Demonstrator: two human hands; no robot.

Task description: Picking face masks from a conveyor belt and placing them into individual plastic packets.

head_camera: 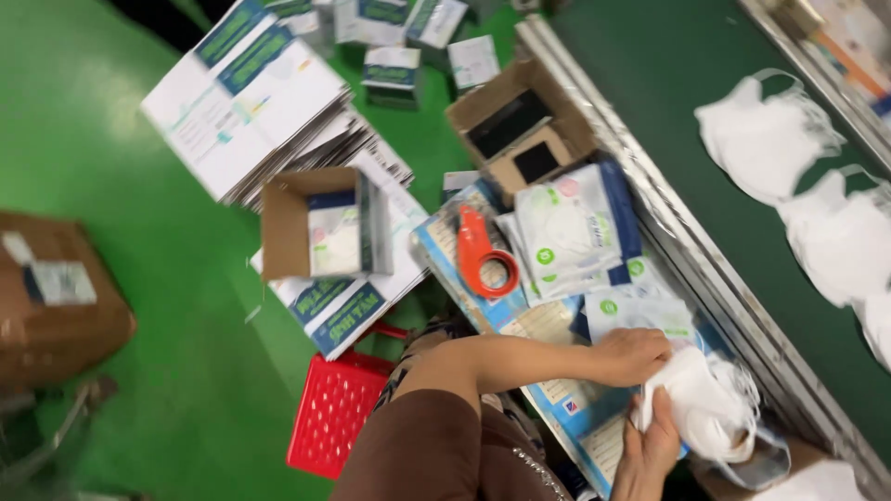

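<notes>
My left hand (633,356) and my right hand (650,443) are both closed on a bunch of white face masks (707,404) with thin ear loops, at the lower right. The left hand grips the bunch from above and the right hand holds it from below. Under the hands lies a blue and white printed sheet (580,413). Just beyond them sits a pile of sealed white mask packets (575,232) with green marks.
An orange tape dispenser (483,255) lies beside the packets. A dark green conveyor belt (668,65) with loose white masks (766,139) runs along the right. Flat printed cartons (251,102), open cardboard boxes (311,223) and a red plastic basket (334,413) stand on the green floor.
</notes>
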